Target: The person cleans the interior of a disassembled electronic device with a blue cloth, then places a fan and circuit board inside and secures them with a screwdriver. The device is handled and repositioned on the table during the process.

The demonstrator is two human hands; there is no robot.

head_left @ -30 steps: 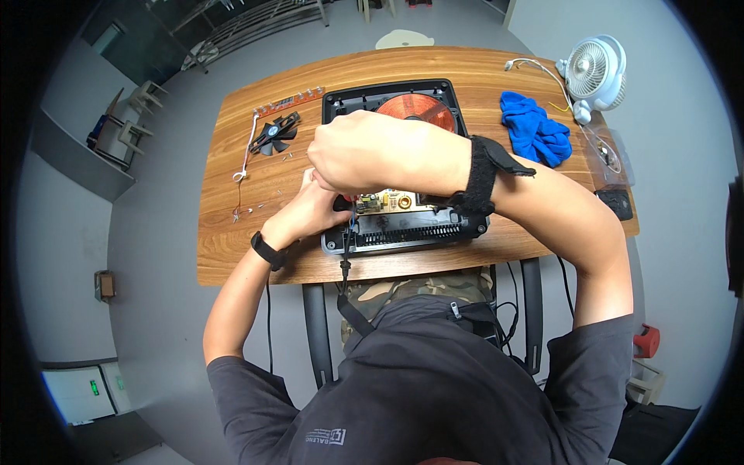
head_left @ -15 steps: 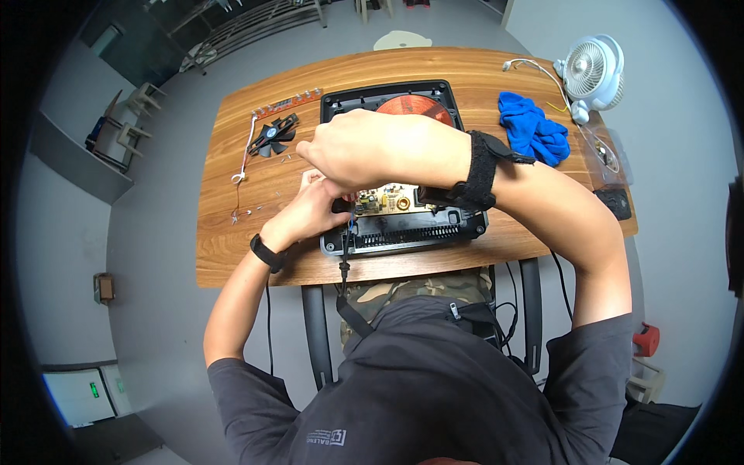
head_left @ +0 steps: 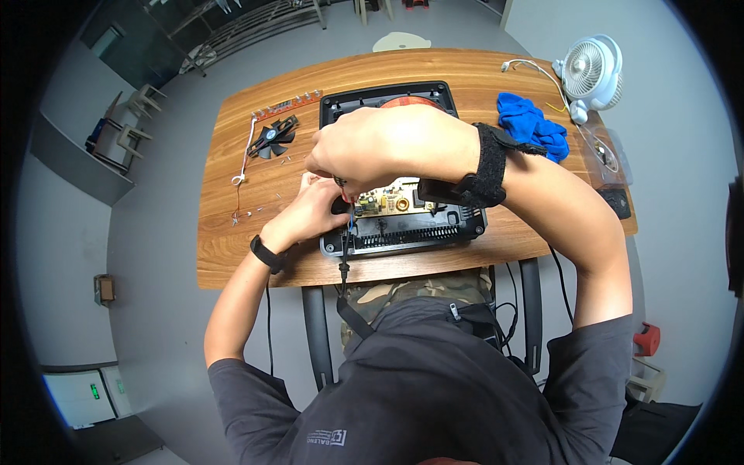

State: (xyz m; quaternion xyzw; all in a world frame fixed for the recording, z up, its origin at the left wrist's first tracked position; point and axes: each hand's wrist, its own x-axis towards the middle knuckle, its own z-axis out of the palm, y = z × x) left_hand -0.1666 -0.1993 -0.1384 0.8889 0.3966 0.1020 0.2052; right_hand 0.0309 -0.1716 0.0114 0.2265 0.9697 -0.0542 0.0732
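Observation:
An opened induction cooker base [head_left: 356, 246] lies on the table in front of me, its circuit board [head_left: 387, 200] exposed. Behind the board, an orange-red coil [head_left: 411, 101] shows partly past my right hand [head_left: 360, 151]. That hand is bent over the board's left end with its fingers curled down; a small dark and red bit shows under them, too hidden to name. My left hand [head_left: 308, 211] rests at the casing's left side, fingers closed beside the blue wire [head_left: 351, 221]; what they hold is hidden. A black power cord [head_left: 344, 267] leaves the casing's near left corner.
Left of the cooker lie a black fan [head_left: 273, 138], an orange strip board [head_left: 287, 103] with white wiring, and several small screws. On the right are a blue cloth [head_left: 531, 125], a white desk fan [head_left: 589, 74], a clear tray [head_left: 604, 159] and a black object [head_left: 612, 203].
My right hand has shifted slightly right and its wrist has turned, covering more of the coil and baring the dark and red bit. My left hand stays nearly in place.

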